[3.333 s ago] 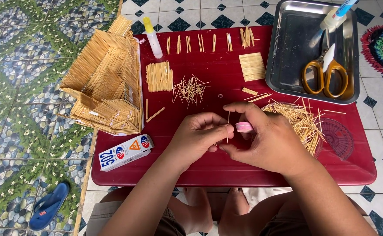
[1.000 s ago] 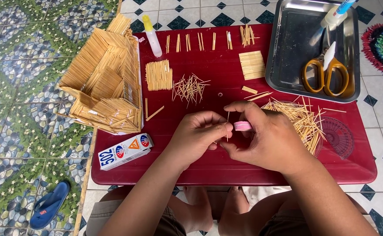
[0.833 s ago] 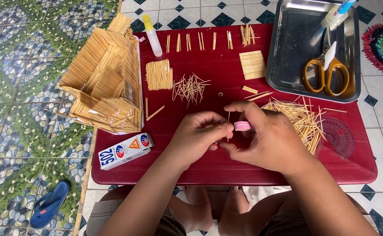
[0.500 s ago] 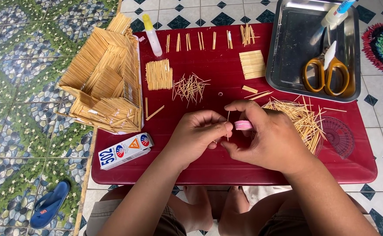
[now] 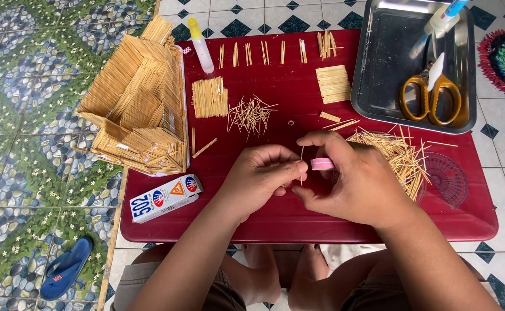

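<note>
Holding steady, both hands (image 5: pixel 316 181) still pinch the thin stick (image 5: pixel 302 164).

Patterned floor tiles (image 5: pixel 28 86) under red table (image 5: pixel 379 222)

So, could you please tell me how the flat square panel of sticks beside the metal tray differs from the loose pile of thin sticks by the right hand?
The flat square panel of sticks has its sticks packed side by side, edges even; the loose pile of thin sticks lies scattered and crossing. The panel sits apart from the right hand; the pile lies beside it. Both are pale wood on the red table.
</note>
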